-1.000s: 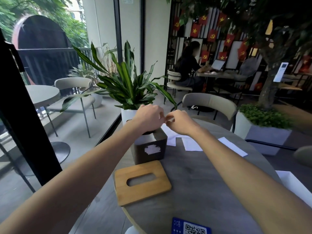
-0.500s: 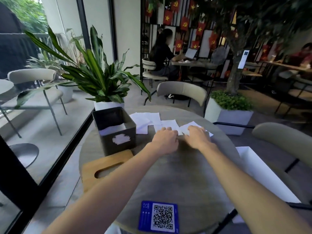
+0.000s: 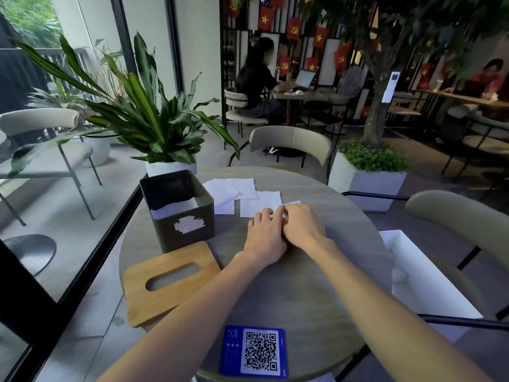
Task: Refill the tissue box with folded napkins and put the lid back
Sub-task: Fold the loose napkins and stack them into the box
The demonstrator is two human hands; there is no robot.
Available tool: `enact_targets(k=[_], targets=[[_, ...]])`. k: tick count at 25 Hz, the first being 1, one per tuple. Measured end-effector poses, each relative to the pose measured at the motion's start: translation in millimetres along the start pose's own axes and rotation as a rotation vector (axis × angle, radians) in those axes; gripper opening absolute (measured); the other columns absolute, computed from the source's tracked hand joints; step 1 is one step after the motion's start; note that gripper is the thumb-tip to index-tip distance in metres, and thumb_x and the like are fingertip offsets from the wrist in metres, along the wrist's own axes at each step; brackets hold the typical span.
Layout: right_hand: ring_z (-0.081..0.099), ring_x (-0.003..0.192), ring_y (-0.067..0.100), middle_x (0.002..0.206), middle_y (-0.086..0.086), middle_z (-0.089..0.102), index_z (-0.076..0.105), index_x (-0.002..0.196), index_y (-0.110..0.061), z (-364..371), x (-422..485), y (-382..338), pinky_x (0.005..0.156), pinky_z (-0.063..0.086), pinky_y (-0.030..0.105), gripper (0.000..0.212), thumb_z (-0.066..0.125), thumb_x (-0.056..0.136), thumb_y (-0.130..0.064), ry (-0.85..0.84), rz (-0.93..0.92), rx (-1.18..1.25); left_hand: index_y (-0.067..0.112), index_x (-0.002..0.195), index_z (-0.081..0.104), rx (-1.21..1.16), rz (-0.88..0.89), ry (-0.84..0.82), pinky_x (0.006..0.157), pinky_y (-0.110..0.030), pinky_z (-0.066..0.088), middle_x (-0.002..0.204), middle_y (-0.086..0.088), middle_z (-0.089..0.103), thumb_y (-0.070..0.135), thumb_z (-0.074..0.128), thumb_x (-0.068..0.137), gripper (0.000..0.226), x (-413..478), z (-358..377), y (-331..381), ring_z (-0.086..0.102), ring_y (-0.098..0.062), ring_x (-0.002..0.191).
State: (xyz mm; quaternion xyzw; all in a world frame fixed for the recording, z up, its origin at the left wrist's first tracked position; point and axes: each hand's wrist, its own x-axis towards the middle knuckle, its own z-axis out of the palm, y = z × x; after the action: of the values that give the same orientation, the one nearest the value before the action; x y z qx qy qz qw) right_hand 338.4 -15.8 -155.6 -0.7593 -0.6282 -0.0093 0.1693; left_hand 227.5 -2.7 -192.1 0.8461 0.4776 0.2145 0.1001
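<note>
Both hands are seen palm-down and side by side at the middle of the round grey table [image 3: 289,296], thumbs touching. Left hand [image 3: 264,238]: fingers held straight and flat, tips pressed on a white paper napkin [image 3: 259,206] lying on the tabletop. Right hand [image 3: 303,227]: fingers bent over the same napkin's near edge; whether the paper is pinched cannot be told. Two more white napkins [image 3: 234,190], overlapped, are noted just beyond, touching the first. The dark square tissue box [image 3: 165,235] stands upright and open at the table's left side, well apart from the hands, with a low stack of white napkins [image 3: 176,209] recorded inside, below the rim. The flat wooden lid with an oval slot [image 3: 154,301] lies on the table just in front of the box, overhanging the table's left edge. A blue QR-code card [image 3: 254,351] is laid at the near edge, between the forearms.
</note>
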Motion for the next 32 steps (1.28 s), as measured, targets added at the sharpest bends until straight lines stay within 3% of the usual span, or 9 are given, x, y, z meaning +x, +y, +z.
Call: enact_targets(k=[3,7,10,12,16,21,25,28,32], targets=[[0.061,0.081,0.026,0.080,-0.002,0.070,0.062,0.069,-0.017,-2,-4,2,0.062,0.047,0.033,0.021,0.052,0.082,-0.030,-0.107,0.008,0.178,0.018,0.128,0.053,-0.082,0.026,-0.036,0.091,-0.036,0.038,0.118,-0.006,0.051,0.017,0.046,0.083,0.045,2,-7,-13,0.045,-0.030,0.109],[0.064,0.088,0.016,0.086,-0.010,0.074,0.074,0.080,-0.022,-6,6,8,0.079,0.050,0.030,0.018,0.059,0.086,-0.032,-0.127,0.057,0.476,0.013,0.124,0.065,-0.553,-0.118,-0.035,0.091,-0.023,0.041,0.118,0.000,0.061,0.010,0.044,0.091,0.039,1,-22,-24,0.056,-0.019,0.113],[0.063,0.098,0.017,0.101,-0.005,0.071,0.071,0.098,-0.019,-9,15,11,0.081,0.047,0.029,0.015,0.060,0.091,-0.026,0.004,0.139,0.562,0.025,0.087,0.063,-0.942,-0.315,-0.016,0.076,-0.024,0.036,0.084,0.005,0.049,0.029,0.050,0.095,0.015,-1,-45,-20,0.047,-0.012,0.082],[0.060,0.107,0.018,0.112,-0.002,0.066,0.065,0.115,-0.019,-11,20,10,0.084,0.045,0.030,0.026,0.060,0.093,-0.033,0.001,0.218,0.590,0.022,0.074,0.060,-1.028,-0.323,0.050,0.065,-0.023,0.035,0.072,0.005,0.048,0.031,0.058,0.094,0.021,-2,-58,-22,0.043,-0.011,0.068],[0.051,0.125,0.018,0.137,-0.001,0.053,0.046,0.142,-0.021,-8,24,-4,0.101,0.043,0.033,0.056,0.058,0.095,-0.049,-0.164,0.288,0.824,0.016,0.117,0.071,-1.180,-0.388,0.109,0.079,-0.012,0.041,0.109,0.009,0.067,0.008,0.060,0.093,0.027,0,-63,-34,0.054,0.007,0.097],[0.061,0.104,0.017,0.131,-0.001,0.054,0.054,0.134,-0.024,-3,20,-21,0.064,0.048,0.026,0.041,0.065,0.095,-0.031,-0.113,0.305,1.075,0.018,0.121,0.067,-1.410,-0.505,0.049,0.102,-0.037,0.046,0.115,-0.006,0.064,0.001,0.063,0.091,0.034,-2,-56,-41,0.059,-0.019,0.110],[0.058,0.099,0.018,0.113,-0.003,0.063,0.063,0.118,-0.025,-1,24,-8,0.070,0.044,0.027,0.024,0.061,0.094,-0.024,0.093,0.219,0.869,0.018,0.113,0.072,-1.327,-0.537,0.071,0.103,-0.030,0.042,0.108,-0.003,0.059,-0.001,0.064,0.090,0.031,1,-60,-45,0.056,-0.001,0.095],[0.060,0.088,0.024,0.095,0.002,0.066,0.063,0.109,-0.029,-1,22,7,0.072,0.046,0.030,0.015,0.058,0.095,-0.024,0.143,0.262,0.808,0.014,0.110,0.071,-1.345,-0.494,0.067,0.094,-0.034,0.046,0.097,-0.004,0.054,-0.004,0.059,0.091,0.029,3,-65,-42,0.054,-0.018,0.096],[0.053,0.071,0.009,0.087,-0.004,0.062,0.060,0.114,-0.032,-11,20,2,0.065,0.041,0.028,0.020,0.053,0.098,-0.023,0.158,0.136,0.843,0.021,0.125,0.064,-1.233,-0.433,-0.005,0.089,-0.023,0.039,0.115,0.002,0.060,0.024,0.064,0.095,0.031,4,-86,-17,0.053,-0.012,0.108]])
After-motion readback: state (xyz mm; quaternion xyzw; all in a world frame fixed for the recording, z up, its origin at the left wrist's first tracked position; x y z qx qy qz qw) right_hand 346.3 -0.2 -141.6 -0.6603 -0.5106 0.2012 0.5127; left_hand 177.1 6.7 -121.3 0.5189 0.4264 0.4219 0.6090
